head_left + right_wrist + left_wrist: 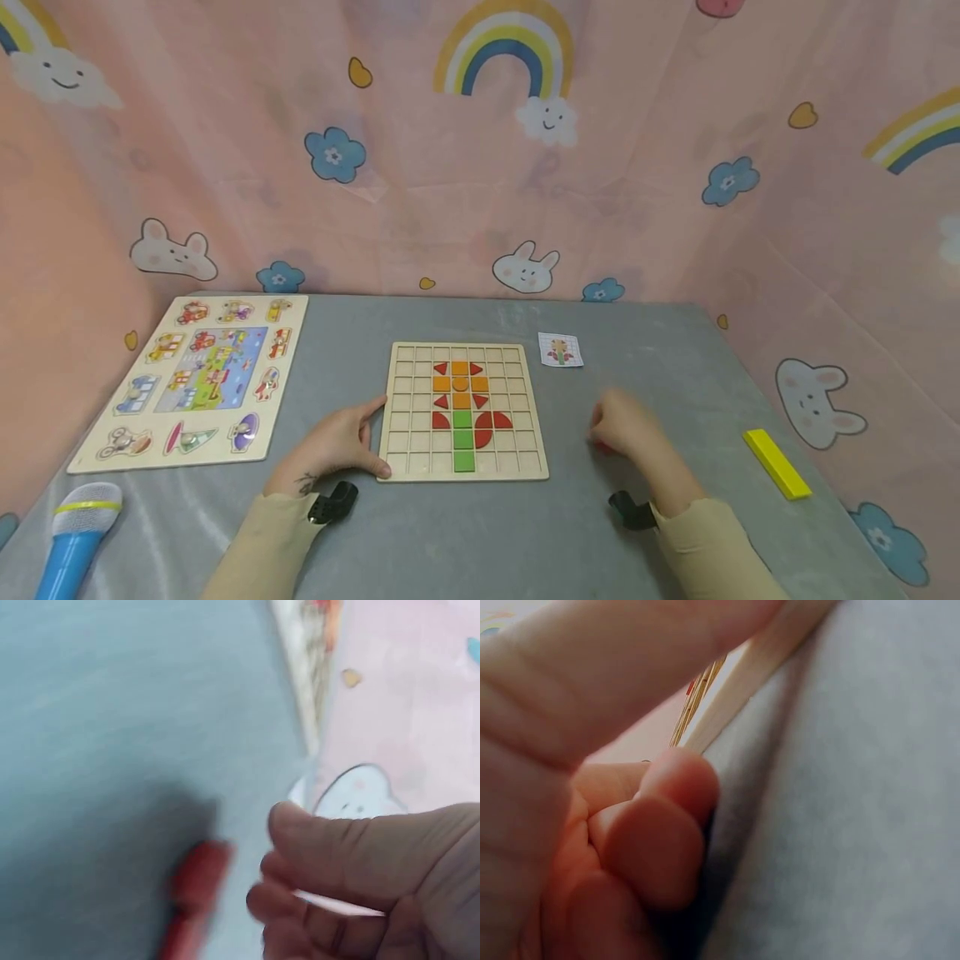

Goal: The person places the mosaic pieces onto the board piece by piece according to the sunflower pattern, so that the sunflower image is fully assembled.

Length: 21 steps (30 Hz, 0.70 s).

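Note:
A wooden grid board [517, 462] lies on the table with a flower pattern of red, orange and green tiles in its cells. Along its left edge rests my left hand [333, 443], thumb at the near corner and index finger farther up; the left wrist view has the thumb [615, 675] touching the wooden edge [735, 690]. To the right of the board, my right hand [626, 427] is low over the table with bent fingers. Blurred red pieces [199, 881] lie beside its fingers [277, 904], and no piece shows between thumb and fingers.
Behind the board's right corner lies a small pattern card [560, 350]. A picture puzzle board [255, 442] is at the left, with a toy microphone [75, 542] in front of it. A yellow bar [777, 464] lies far right. Printed curtains [450, 208] enclose the table.

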Each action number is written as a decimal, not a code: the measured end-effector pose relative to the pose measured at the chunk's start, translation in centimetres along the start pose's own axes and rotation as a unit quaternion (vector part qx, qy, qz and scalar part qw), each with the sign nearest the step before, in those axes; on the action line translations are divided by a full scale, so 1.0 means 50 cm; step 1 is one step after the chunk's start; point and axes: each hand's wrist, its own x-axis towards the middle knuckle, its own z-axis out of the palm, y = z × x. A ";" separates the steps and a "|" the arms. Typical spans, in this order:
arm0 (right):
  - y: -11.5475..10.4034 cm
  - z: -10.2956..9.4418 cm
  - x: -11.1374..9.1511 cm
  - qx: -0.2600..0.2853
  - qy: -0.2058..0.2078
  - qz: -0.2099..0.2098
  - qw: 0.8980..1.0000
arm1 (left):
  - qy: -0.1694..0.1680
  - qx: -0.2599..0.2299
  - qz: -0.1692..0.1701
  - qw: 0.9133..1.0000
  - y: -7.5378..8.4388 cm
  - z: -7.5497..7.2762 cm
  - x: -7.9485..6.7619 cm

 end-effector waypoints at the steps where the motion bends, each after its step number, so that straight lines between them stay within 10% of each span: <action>1: 0.008 0.003 -0.004 -0.010 -0.008 0.015 1.000 | 0.000 0.001 0.000 1.000 0.000 0.000 0.000; 12: 0.018 0.020 -0.002 0.056 -0.001 0.005 0.998 | -0.001 0.002 -0.003 1.000 -0.007 0.002 0.002; 21: -0.156 0.034 0.048 0.191 0.032 -0.153 0.969 | -0.004 -0.005 0.000 1.000 -0.003 0.000 0.002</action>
